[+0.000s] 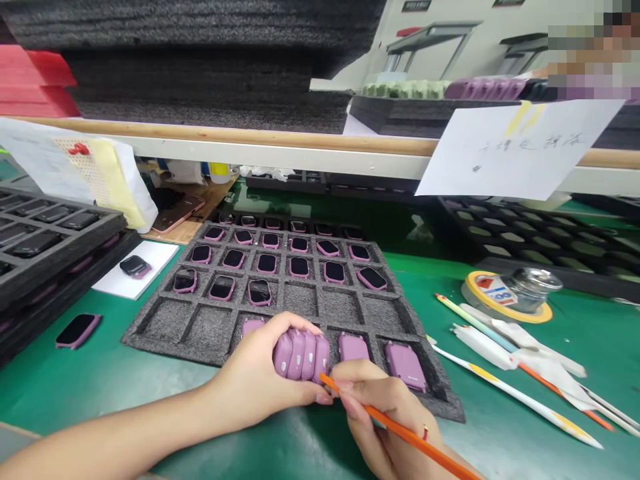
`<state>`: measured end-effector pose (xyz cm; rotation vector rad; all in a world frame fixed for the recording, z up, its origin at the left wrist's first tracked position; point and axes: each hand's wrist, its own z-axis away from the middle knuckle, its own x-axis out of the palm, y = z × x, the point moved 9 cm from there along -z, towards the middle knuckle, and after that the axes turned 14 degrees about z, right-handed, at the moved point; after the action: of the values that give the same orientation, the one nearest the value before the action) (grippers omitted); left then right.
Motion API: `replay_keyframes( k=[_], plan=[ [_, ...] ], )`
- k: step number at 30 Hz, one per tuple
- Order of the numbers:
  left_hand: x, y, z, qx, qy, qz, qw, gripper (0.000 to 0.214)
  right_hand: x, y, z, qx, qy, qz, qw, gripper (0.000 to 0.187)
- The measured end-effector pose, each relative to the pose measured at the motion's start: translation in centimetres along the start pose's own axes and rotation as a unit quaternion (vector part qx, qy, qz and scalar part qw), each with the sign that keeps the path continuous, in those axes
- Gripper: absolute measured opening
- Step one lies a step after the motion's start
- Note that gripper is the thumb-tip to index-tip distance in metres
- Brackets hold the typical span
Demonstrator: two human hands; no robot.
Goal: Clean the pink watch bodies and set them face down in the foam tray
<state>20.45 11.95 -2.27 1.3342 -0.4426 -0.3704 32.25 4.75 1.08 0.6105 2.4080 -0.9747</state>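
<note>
My left hand point(273, 353) grips a row of several purple watch cases point(296, 355), stacked face to face with their sides toward me. In my right hand point(385, 413) is a thin orange stick point(400, 433), pinched near its end. Its tip meets, or almost meets, the rightmost case of the stack. Beneath both hands lies a black foam tray point(207, 331) of square pockets. Purple watches with dark screens fill many of its back pockets. In the front row, more purple cases point(406, 365) lie with their plain sides up; one is partly hidden behind my left hand.
A loose purple watch point(79, 331) lies left of the tray, and another point(135, 266) rests on white paper. Foam trays of dark pieces point(55, 230) are stacked at left. Rightward are a tape roll point(507, 297), a glass jar and several sticks point(520, 390). A shelf point(280, 143) crosses overhead.
</note>
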Motion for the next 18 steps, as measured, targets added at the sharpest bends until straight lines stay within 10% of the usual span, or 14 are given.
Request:
replay_keyframes(
  k=[18],
  plan=[
    [0.09,-0.05,-0.14,-0.006,-0.014,-0.020,1.000,0.054,-0.09,-0.12,-0.15,0.004,-0.011,0.004,1.000,0.022]
  ],
)
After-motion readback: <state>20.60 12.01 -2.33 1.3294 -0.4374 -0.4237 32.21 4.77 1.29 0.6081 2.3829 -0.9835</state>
